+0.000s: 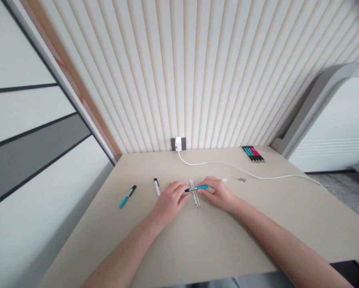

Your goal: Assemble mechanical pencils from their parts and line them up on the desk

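Between my two hands is a teal pen barrel (201, 187) with a black end, held level over the table. My left hand (171, 202) pinches its black end, and my right hand (217, 193) grips the teal end. Beneath it lie several thin white pen refills (195, 197), side by side on the tabletop. A white pen part with a black clip (157, 186) rests left of my left hand, partly hidden by it. Farther left is a teal and black pen piece (127, 197). Small springs (242, 179) and tiny white pieces (224, 180) sit right of my right hand.
Several teal and red pens with black ends (253, 154) lie in a row at the back right. A white cable (215, 162) runs from the wall charger (178, 143) across the beige table (173, 256). A ribbed wall panel (179, 72) stands behind.
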`<state>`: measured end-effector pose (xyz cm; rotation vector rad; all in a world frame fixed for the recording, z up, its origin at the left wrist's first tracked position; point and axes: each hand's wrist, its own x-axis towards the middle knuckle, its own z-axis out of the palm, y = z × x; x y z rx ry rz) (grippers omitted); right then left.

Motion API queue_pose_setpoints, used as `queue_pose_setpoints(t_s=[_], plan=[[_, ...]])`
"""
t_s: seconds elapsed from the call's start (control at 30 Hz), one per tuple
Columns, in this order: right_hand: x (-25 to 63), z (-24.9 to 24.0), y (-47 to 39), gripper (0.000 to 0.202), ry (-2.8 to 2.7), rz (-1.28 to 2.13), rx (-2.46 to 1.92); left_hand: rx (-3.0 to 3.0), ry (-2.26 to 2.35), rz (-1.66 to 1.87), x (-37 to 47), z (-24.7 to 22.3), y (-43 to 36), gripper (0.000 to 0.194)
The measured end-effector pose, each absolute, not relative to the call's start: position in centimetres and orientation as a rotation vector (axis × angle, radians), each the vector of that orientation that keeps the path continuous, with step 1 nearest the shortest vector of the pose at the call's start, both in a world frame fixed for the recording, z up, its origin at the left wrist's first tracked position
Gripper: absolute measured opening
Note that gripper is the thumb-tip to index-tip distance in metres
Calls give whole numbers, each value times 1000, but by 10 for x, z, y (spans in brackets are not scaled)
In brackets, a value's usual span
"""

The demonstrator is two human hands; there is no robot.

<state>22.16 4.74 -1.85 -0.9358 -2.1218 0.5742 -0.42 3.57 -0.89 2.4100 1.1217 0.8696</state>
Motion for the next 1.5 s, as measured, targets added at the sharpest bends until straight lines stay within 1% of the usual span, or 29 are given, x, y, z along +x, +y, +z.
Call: queue_pose_setpoints(t_s=[0.17,0.27,0.37,0.47,0.57,0.73,0.9,1.13,1.27,1.5], plan=[[221,-10,46,22,-2308,480,-876,2592,1093,682,-4,-8,33,17],[230,-2,50,29,-2424,358,-880,2636,1100,641,-3,-6,32,17],[254,2,59,34,-2435,174,-1045,2626,1143,648,-2,-4,30,18],[280,-2,69,26,-2394,16,-1270,2614,1165,663,-2,-3,30,17],[297,-10,75,23,-2395,-56,-1416,2612,1172,645,-2,-2,29,17],[301,-17,77,15,-2416,-60,-1545,2623,1170,594,-1,-3,29,17],[299,-20,77,12,-2418,-42,-1563,2640,1171,587,-2,-4,30,18],[298,-22,78,11,-2407,-25,-1548,2641,1169,587,-2,-4,30,18],[300,-23,77,20,-2382,-49,-1565,2630,1173,613,-1,-3,29,17],[301,-21,78,10,-2398,-34,-1608,2647,1156,586,-1,-3,30,17]])
